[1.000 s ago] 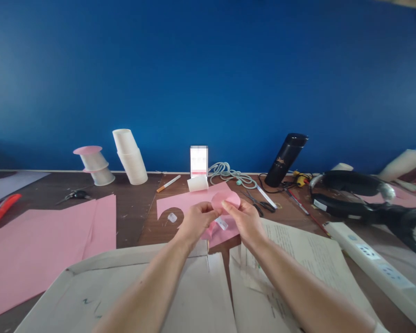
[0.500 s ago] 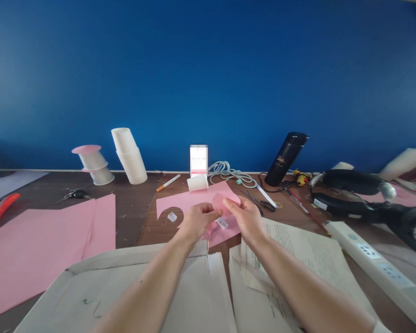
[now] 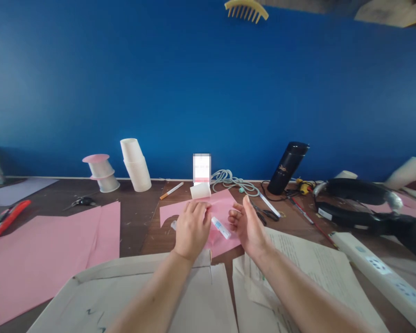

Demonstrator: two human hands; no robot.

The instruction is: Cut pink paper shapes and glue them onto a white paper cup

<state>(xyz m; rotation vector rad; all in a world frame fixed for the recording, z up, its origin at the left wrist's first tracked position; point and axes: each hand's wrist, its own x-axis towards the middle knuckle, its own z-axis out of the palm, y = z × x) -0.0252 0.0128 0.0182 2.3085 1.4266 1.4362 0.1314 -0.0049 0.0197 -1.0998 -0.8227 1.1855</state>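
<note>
My left hand (image 3: 193, 229) is closed, palm down, with its fingers curled over the pink paper sheet (image 3: 225, 200) on the desk. At its fingertips a pink paper piece (image 3: 207, 209) shows only an edge, and the hand hides the rest. My right hand (image 3: 251, 229) is held on edge to the right, fingers apart and slightly bent, with nothing in it. Between the hands a small white-and-blue tube (image 3: 221, 228) lies on the pink sheet. Just beyond my left fingers is a white paper cup (image 3: 200, 190), tipped on its side.
Behind stand a lit phone (image 3: 201, 169), stacked paper cups (image 3: 137, 165), a pink-topped cup tower (image 3: 106, 173) and a black flask (image 3: 287, 169). Scissors (image 3: 268, 213) and a coiled cable (image 3: 229, 180) lie nearby. Further right are a power strip (image 3: 377, 263) and pink sheets (image 3: 55, 249) at left.
My right hand has let go of the pink paper circle and opened, moving slightly right. My left hand has turned palm down, hiding the circle. The view has tilted up a little.
</note>
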